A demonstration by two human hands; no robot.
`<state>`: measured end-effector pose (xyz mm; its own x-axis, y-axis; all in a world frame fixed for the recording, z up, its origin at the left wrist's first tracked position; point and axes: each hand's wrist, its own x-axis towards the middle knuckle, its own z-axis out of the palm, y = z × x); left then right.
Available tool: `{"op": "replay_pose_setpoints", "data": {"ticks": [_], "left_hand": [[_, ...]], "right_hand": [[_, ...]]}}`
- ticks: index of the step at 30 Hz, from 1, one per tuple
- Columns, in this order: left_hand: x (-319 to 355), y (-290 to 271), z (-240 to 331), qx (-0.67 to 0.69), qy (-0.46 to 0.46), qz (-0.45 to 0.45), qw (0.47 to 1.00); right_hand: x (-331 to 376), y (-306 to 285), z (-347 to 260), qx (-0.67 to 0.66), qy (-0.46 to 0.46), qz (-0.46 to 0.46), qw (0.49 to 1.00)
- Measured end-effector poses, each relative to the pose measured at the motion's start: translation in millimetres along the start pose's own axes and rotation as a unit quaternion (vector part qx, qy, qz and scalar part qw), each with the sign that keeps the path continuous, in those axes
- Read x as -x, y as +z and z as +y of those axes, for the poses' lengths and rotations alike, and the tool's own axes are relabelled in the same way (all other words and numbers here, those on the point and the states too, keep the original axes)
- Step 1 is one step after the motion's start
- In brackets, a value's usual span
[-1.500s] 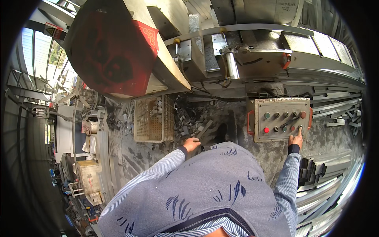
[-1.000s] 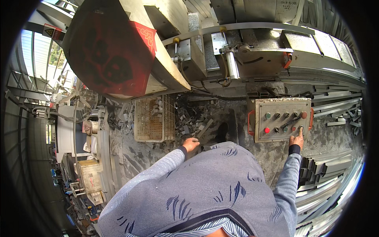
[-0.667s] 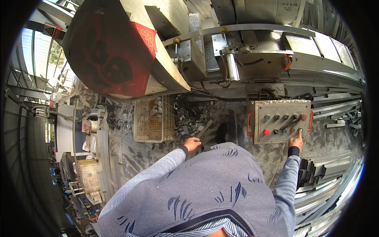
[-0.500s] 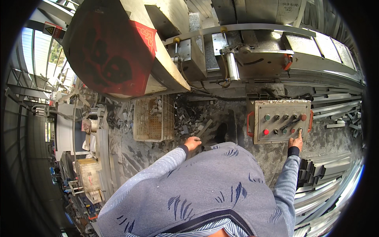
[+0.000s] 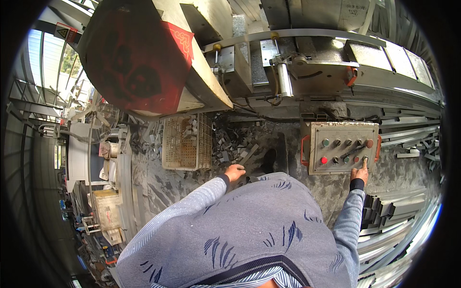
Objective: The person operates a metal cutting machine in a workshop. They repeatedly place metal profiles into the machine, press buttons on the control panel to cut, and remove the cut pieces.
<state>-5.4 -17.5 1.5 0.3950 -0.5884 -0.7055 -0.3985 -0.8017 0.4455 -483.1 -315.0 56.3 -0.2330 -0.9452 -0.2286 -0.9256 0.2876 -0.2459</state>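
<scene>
A worker stands at a metal-cutting machine [image 5: 288, 72], seen from above the head. The right hand [image 5: 360, 172] reaches to the control box [image 5: 341, 146], its forefinger stretched out and its tip on a button at the box's lower right corner; the other fingers are curled in and hold nothing. The box, cream with red handles at either side, carries rows of knobs and red and green buttons and stands to the person's right, below the machine's bed. The left hand [image 5: 234, 172] lies low at the person's front, fingers loosely bent over a heap of grey metal offcuts [image 5: 240, 146]; whether it clasps a piece cannot be told. Just left of the heap stands a pale plastic crate [image 5: 185, 144] with a few offcuts in it. Long metal bars [image 5: 408, 139] lie stacked at the right, and a fan [image 5: 103, 117] stands at the left
</scene>
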Motion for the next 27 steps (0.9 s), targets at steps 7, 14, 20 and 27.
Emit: {"op": "replay_pose_setpoints", "data": {"ticks": [7,14,20,27], "left_hand": [[3.7,-3.1,-0.4,0.004,-0.004,-0.003,1.000],[6.4,-1.0,-8.0,-0.027,0.006,0.000,1.000],[0.7,1.1,-11.1,-0.019,0.002,-0.001,1.000],[-11.5,-8.1,8.8,-0.031,0.026,-0.014,0.999]], "right_hand": [[-3.6,6.3,5.7,0.004,-0.017,0.016,1.000],[-5.5,9.5,6.5,0.005,-0.015,0.022,1.000],[-2.3,10.2,4.8,0.021,-0.012,0.027,0.999],[28.4,-0.6,-20.1,0.018,0.028,0.017,0.999]]}}
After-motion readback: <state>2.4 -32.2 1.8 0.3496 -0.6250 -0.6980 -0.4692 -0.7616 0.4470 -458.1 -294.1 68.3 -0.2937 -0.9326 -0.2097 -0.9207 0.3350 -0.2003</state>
